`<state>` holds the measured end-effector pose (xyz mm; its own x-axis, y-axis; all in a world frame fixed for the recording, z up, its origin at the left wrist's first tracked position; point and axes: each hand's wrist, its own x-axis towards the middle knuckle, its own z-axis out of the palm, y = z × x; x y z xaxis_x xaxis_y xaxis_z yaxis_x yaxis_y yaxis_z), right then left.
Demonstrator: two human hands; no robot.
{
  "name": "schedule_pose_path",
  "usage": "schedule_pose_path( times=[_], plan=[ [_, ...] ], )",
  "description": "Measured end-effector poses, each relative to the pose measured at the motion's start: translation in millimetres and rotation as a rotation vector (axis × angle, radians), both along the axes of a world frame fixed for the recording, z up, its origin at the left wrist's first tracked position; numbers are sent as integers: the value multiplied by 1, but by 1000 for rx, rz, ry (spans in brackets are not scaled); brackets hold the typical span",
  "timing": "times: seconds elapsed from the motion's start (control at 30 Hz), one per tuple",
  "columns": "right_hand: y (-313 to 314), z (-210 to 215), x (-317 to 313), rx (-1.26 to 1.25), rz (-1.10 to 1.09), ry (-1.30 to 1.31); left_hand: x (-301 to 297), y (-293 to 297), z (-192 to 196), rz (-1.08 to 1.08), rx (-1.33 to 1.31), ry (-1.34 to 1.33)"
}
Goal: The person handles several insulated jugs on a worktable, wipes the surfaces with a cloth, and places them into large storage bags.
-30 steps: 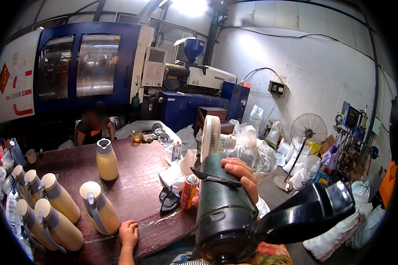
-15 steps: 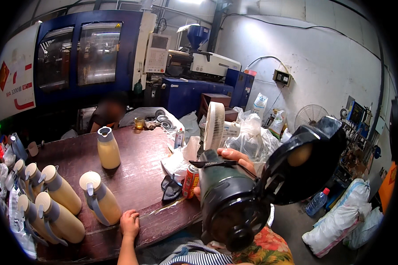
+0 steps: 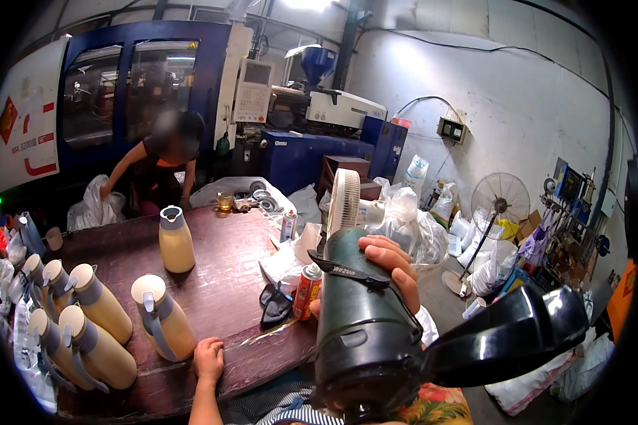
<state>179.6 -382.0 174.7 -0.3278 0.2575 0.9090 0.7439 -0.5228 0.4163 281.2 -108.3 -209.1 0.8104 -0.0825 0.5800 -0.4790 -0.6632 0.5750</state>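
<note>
In my right hand [image 3: 391, 265] is a large dark green vacuum bottle [image 3: 358, 301] with a black neck and a strap. It is tilted, with its mouth end toward me at the bottom of the view. Its black lid [image 3: 503, 340] hangs open to the right. My fingers wrap round the far end; part of the hand is hidden behind the bottle. My left hand [image 3: 208, 360] lies on the table's near edge with its fingers loosely spread, holding nothing. Nearest to it stands a cream jug [image 3: 174, 329] with a grey handle.
Several more cream jugs [image 3: 99, 304] stand at the table's left; a lidless one [image 3: 176, 244] is farther back. A red spray can [image 3: 306, 290], a black mask [image 3: 275, 304] and a small fan [image 3: 344, 202] are near the bottle. Beyond the table [image 3: 227, 283], a co-worker [image 3: 164, 159] handles a plastic bag.
The bottle's mouth end has dropped and its lid has swung lower, uncovering the standing fan. The co-worker has risen into view behind the table. My left hand stays put.
</note>
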Motion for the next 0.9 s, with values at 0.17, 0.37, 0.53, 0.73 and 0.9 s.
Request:
schedule_pose_path(
  times=[0.17,0.37,0.53,0.73,0.9],
  plan=[
    [-1,7,-10,-53,-113,-10,0,2,0,4,-13,6],
    [-2,13,-6,-83,-67,-50,2,1,-5,6,-17,1],
    [2,17,-8,-78,-59,-86,3,2,-5,0,-26,-6],
    [8,19,-10,-60,-44,-116,2,2,-6,2,-25,-2],
    [9,20,-9,-60,-48,-136,3,3,-7,1,-22,-7]
  ],
)
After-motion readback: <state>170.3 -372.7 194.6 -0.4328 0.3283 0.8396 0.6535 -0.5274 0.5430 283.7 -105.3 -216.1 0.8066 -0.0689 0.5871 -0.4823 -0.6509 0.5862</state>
